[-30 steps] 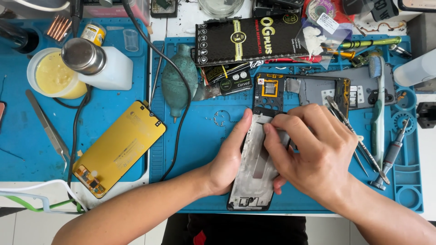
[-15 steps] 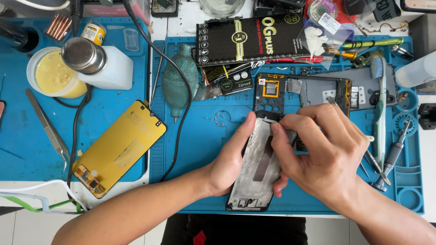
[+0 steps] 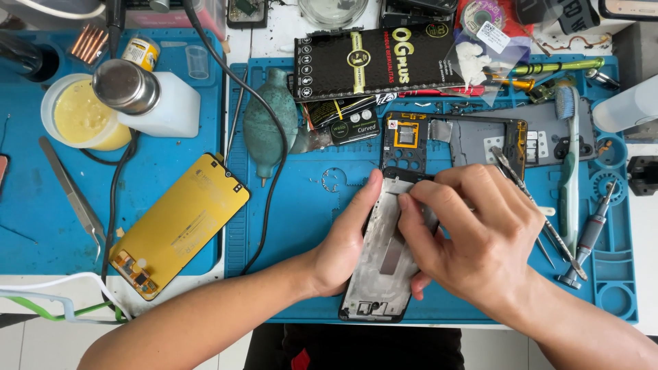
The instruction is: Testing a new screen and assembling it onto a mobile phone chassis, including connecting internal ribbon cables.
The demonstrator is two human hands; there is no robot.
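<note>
Together, left hand (image 3: 346, 243) under phone frame (image 3: 384, 257), right hand (image 3: 480, 236) curled above.

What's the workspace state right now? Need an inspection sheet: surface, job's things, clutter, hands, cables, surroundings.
Surface: blue work mat on a white table.
Job's things: grey phone frame lying flat on the mat.
Clutter: yellow phone panel, tweezers, teal air blower, black box, toothbrush, screwdriver, second phone frame.
Hands: left hand grips the frame's left edge; right hand presses on its upper part.
Cables: black cable crosses the mat; white and green cables at the front left.
Surroundings: nothing seen.
</note>
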